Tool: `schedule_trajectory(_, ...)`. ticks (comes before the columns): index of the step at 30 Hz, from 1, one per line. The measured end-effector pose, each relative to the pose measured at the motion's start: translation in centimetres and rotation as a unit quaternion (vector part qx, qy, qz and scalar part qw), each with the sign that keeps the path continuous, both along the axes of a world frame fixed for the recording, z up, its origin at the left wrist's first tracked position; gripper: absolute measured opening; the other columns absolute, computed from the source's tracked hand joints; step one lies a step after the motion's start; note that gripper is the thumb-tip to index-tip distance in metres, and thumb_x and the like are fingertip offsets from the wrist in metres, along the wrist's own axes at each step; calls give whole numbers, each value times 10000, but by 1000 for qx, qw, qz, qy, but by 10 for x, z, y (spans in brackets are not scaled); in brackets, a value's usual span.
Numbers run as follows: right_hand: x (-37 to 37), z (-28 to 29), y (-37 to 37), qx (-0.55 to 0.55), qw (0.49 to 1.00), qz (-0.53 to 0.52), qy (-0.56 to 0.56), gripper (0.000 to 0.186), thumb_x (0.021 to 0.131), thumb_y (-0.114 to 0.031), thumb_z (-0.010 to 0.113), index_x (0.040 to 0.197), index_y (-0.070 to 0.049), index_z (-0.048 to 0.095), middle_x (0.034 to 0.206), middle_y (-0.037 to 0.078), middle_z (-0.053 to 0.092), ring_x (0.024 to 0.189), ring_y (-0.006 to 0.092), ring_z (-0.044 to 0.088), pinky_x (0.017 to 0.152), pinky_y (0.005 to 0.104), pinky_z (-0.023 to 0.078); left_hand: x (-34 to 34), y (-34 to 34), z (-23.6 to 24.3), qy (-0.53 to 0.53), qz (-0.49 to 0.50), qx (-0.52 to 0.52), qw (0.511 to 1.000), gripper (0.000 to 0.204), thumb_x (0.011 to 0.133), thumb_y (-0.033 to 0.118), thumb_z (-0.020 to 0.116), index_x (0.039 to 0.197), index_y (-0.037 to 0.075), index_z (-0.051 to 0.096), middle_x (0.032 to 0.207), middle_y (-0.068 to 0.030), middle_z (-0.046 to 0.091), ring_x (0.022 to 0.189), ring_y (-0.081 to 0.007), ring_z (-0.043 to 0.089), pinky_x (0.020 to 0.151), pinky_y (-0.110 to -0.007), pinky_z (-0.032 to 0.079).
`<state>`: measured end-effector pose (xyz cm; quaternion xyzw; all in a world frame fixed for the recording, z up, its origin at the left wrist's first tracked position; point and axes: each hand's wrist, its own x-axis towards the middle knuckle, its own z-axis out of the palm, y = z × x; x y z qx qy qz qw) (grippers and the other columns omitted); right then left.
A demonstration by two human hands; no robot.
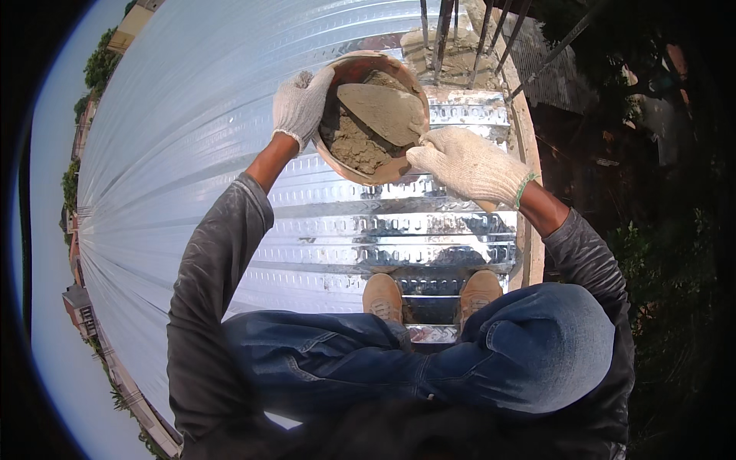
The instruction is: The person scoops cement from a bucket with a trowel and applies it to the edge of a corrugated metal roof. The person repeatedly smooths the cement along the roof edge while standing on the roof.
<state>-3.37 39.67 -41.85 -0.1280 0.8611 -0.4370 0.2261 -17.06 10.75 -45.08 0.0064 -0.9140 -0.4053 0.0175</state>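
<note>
My left hand (303,106), in a pale knit work glove, grips the rim of a round bucket (360,175) and holds it over the metal decking. Grey wet mortar (356,146) lies inside the bucket. A pointed trowel (385,113) rests over the mortar, its blade coated in the same grey. My right hand (475,162), gloved too, is closed round the trowel's handle, whose tan end pokes out below the glove. The fingers hide most of the handle.
Ribbed shiny metal decking (399,226) spreads left and under my shoes (383,297). A concrete edge (527,253) runs along the right, with a drop to dark ground and greenery beyond. Several upright steel rods (443,38) rise from mortar-smeared concrete (460,65) at the far end.
</note>
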Motion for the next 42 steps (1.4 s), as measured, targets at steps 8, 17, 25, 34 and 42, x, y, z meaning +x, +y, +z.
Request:
schedule_trajectory(8,-1,-48,-21,-12,973,65,-219,629,1127,-575,580,1020,24,742,678,28,618,550,119,596,509,318,501,28,-17,-11,2,-27,-17,999,635,1019,573,688,902,-49,743,714,-136,659,695,-162,593,675,-385,535)
schedule_trajectory(17,20,-9,2,157,985,52,-44,608,1112,-491,526,1185,67,755,829,279,722,840,426,747,851,526,573,36,-14,-5,16,-24,-19,999,611,1030,537,684,872,-52,705,702,-142,604,698,-159,543,678,-393,520)
schedule_trajectory(25,28,-53,-9,12,995,101,-22,401,1095,-336,620,1091,38,767,918,235,752,807,359,737,759,469,585,39,4,-6,31,-7,-42,999,601,1025,511,691,898,-76,703,723,-180,617,684,-199,548,701,-419,518)
schedule_trajectory(34,38,-65,49,-235,949,36,-208,388,1050,-369,760,1275,-53,781,1000,63,790,801,132,708,693,314,582,14,24,8,-7,-19,-72,997,547,1040,477,719,989,-66,770,762,-113,669,752,-137,579,717,-370,520)
schedule_trajectory(42,79,-76,148,-216,942,-211,-147,399,1092,-412,679,1182,-27,735,882,75,734,681,126,677,608,288,544,9,25,19,-2,-18,-77,997,466,1081,387,716,1102,-72,796,860,-16,715,823,-99,587,762,-325,522)
